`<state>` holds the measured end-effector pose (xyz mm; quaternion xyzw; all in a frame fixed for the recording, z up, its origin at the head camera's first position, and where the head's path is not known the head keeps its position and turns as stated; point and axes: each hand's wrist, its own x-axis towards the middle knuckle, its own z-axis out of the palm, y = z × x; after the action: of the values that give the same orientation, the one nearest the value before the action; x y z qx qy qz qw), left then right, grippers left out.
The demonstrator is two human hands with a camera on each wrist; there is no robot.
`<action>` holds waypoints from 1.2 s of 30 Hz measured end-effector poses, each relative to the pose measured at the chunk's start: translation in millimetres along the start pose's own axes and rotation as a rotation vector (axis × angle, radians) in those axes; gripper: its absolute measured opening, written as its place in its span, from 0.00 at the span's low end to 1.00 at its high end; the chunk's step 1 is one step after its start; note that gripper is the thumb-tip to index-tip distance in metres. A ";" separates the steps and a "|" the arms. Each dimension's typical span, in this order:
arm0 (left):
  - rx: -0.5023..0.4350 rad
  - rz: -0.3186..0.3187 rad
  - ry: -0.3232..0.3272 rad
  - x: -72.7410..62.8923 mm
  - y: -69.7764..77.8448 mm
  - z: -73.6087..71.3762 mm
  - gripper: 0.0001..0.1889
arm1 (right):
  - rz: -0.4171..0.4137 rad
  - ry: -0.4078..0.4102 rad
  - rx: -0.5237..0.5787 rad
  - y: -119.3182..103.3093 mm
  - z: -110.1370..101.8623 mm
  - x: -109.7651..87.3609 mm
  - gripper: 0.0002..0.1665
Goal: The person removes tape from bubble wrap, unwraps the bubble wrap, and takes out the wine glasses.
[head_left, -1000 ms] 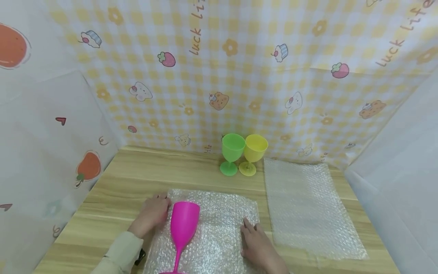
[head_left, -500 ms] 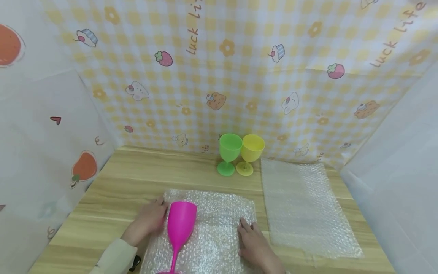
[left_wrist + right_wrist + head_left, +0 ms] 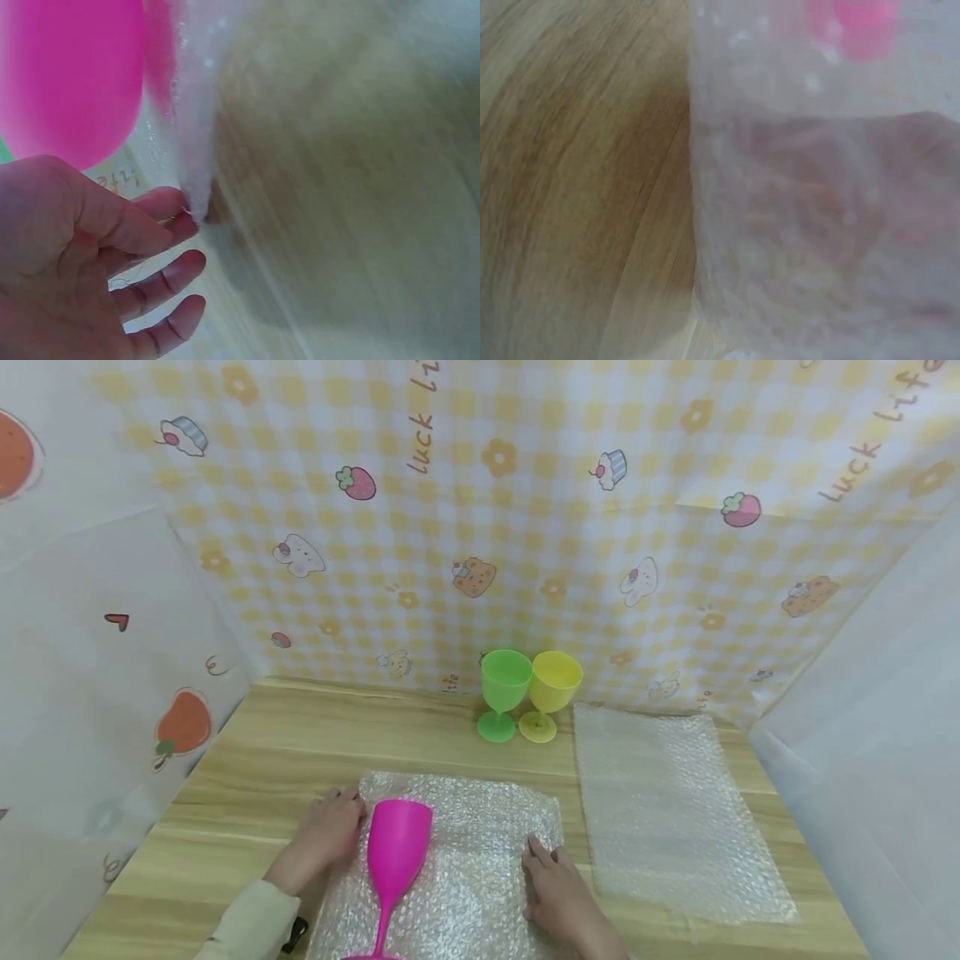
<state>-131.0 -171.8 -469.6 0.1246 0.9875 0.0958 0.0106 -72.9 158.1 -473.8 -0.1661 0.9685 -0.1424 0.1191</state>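
Observation:
A magenta plastic goblet (image 3: 399,843) lies on its side on a sheet of bubble wrap (image 3: 472,893), its foot cut off by the bottom of the head view. My left hand (image 3: 324,835) is at the sheet's left edge; in the left wrist view, the thumb and index finger pinch that edge while the other fingers are apart. On the right edge, my right hand (image 3: 561,893) rests with fingers extended over the wrap. In the right wrist view, a blurry layer of bubble wrap (image 3: 780,285) covers most of the hand.
A green goblet (image 3: 506,685) and a yellow goblet (image 3: 556,685) stand side by side at the back. Another bubble wrap sheet (image 3: 667,827) lies flat on the right of the wooden table (image 3: 337,727). A small black item (image 3: 295,935) lies beside my left sleeve.
The head view has shifted slightly. Both hands, the magenta goblet and the wrap keep about the same places.

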 end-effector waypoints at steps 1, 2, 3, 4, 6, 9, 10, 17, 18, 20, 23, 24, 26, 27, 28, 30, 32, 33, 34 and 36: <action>0.003 -0.004 0.004 0.9 -0.6 0.7 0.04 | -0.003 0.003 -0.014 -0.5 -0.1 -0.1 0.43; 0.012 -0.004 0.010 1.7 -1.0 1.5 0.04 | -0.009 0.009 -0.029 -1.2 -0.4 -0.2 0.42; 0.022 -0.001 0.019 2.6 -0.9 2.1 0.03 | -0.014 0.019 -0.044 -1.9 -0.8 -0.2 0.41; 0.038 0.006 0.027 3.9 -0.6 3.0 0.03 | -0.016 0.025 -0.061 -2.8 -1.3 -0.3 0.39; 0.080 0.021 0.042 6.0 0.9 4.5 0.03 | -0.018 0.032 -0.089 -4.8 -2.5 -0.2 0.37; 0.149 0.041 0.047 7.0 5.1 6.5 0.06 | -0.007 0.027 -0.101 -7.4 -4.2 0.3 0.35; 0.171 0.048 0.043 6.8 6.5 7.1 0.07 | -0.001 0.021 -0.101 -7.9 -4.5 0.4 0.36; 0.148 0.041 0.021 2.4 6.4 5.9 0.06 | 0.002 0.022 -0.056 -7.1 -2.4 -1.0 0.40; 0.119 0.034 0.018 2.2 4.6 5.1 0.04 | 0.003 0.017 -0.049 -6.3 -2.0 -0.9 0.41; 0.048 0.023 0.007 1.7 0.6 3.0 0.02 | -0.006 0.012 -0.047 -4.5 -1.2 -0.2 0.43; -0.039 0.039 -0.019 -0.3 -4.3 0.2 0.04 | -0.019 0.024 -0.065 -1.4 -0.7 0.9 0.42; -0.061 0.046 -0.029 -1.8 -5.0 -0.9 0.06 | -0.023 0.029 -0.072 -0.5 -0.7 1.2 0.42; -0.086 0.056 -0.032 -6.6 -4.4 -2.8 0.09 | -0.024 0.040 -0.072 1.1 -0.9 1.6 0.39; -0.105 0.052 -0.030 -9.9 -3.2 -4.0 0.11 | -0.026 0.047 -0.068 1.6 -1.4 2.0 0.38; -0.128 0.043 -0.023 -13.8 -1.2 -5.6 0.13 | -0.022 0.049 -0.058 1.8 -1.8 2.7 0.36; -0.198 0.003 -0.009 -22.5 4.1 -9.1 0.13 | -0.013 0.060 -0.025 1.8 -3.6 4.3 0.33; -0.333 -0.039 -0.017 -32.0 8.6 -13.0 0.10 | 0.000 0.070 0.004 1.1 -5.8 6.2 0.29; -0.427 -0.052 -0.049 -37.9 9.8 -15.1 0.08 | 0.004 0.077 0.010 0.6 -7.0 7.2 0.28; -0.526 -0.052 -0.094 -44.1 9.8 -16.7 0.07 | 0.008 0.086 0.014 0.0 -7.9 8.0 0.25; -0.735 0.001 -0.225 -55.0 7.7 -18.0 0.08 | 0.013 0.098 0.013 -1.3 -9.5 9.0 0.22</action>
<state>-76.6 -181.5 -450.6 0.1230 0.8799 0.4290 0.1630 -83.4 156.0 -466.2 -0.1519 0.9733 -0.1556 0.0736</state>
